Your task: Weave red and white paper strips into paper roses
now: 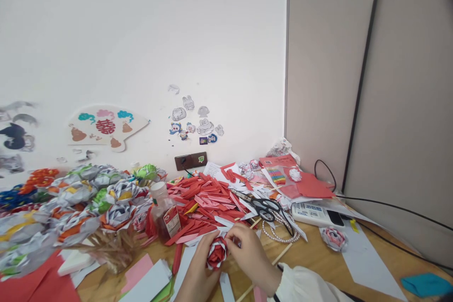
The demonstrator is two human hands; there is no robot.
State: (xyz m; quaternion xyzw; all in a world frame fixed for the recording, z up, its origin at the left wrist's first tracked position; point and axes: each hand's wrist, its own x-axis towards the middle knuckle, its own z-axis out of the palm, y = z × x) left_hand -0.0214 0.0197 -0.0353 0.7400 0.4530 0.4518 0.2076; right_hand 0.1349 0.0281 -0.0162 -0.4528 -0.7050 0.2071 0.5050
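My left hand point(198, 269) is closed around the side of a red and white paper flower point(216, 253), holding it just above the table. On the flower's right edge, the fingers of my right hand point(246, 247) pinch its outer paper. Whether a separate strip is between those fingertips I cannot make out. Behind both hands lies a heap of folded red paper strips point(203, 198). A clear bottle point(166, 219) with a red label stands left of the heap. Black-handled scissors point(267, 210) rest beyond my right hand, beside a string of pearl beads point(278, 231).
Many finished paper flowers point(116, 198) crowd the left side, near a bundle of wooden sticks point(116, 247). Stacked paper sheets point(148, 283) lie at the front. A white box point(311, 214), another paper flower point(333, 239) and black cables point(396, 205) are at right. A wall closes the back.
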